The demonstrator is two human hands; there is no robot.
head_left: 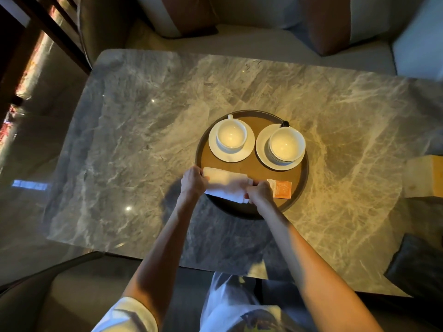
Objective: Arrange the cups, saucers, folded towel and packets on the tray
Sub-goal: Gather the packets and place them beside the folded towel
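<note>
Table (143, 130): a grey marble top is carrying a round tray (198, 149) with a dark rim and a brown floor.

Cups and saucers: two white cups are sitting upright, each on its own white saucer, side by side on the far half of the tray. The left cup (231, 134) is sitting near the centre of the left saucer (230, 157), its handle pointing away from the person. The right cup (286, 144) is sitting off-centre on the right saucer (262, 149), towards that saucer's right edge. The two saucers are lying just beside each other; whether they are touching cannot be told.

Towel: a white folded towel (225, 179) is lying crosswise on the near-left part of the tray, its near edge reaching over the rim.

Hands: the left hand (193, 180) is gripping the towel's left end, fingers curled over it. The right hand (260, 192) is gripping the towel's right end, fingers curled round the fold.

Packets: the orange and white packets (282, 189) are lying flat on the near-right part of the tray, just beside the right hand and inside the rim.
</note>
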